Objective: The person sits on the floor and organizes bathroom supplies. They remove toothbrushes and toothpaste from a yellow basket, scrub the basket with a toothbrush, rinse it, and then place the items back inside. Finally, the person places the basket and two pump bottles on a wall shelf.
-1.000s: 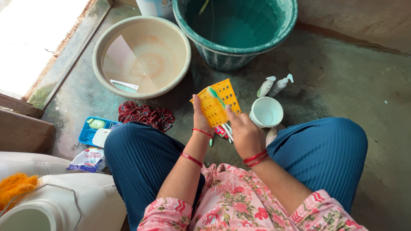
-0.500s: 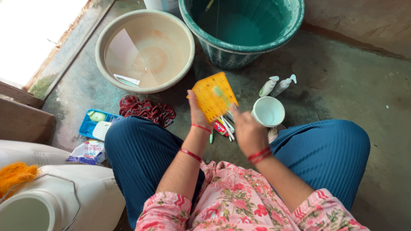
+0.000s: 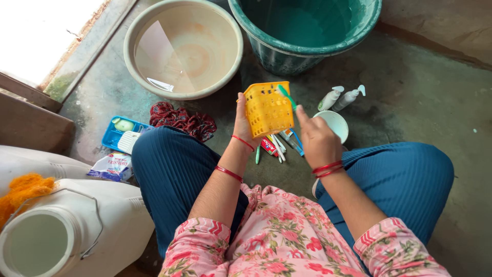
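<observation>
Yellow plastic basket point(image 3: 268, 109) gripped by left hand point(image 3: 242, 125), wrist upright, raised between the knees above concrete floor point(image 3: 410, 97). Right hand point(image 3: 316, 137) pinching green toothbrush point(image 3: 287, 96), bristles against basket's upper edge, forearm angled inward.

Floor point(image 3: 410, 92): I see bare grey concrete, stained and damp-looking, darker near the tubs.
Wall point(image 3: 446, 25): a rough, brownish base runs along the top right.
Threshold point(image 3: 84, 61): a weathered stone sill lies at the upper left.
Light: I see strong daylight glaring beyond the sill.
Wooden plank point(image 3: 31, 120): it lies dark at the left edge.
</observation>
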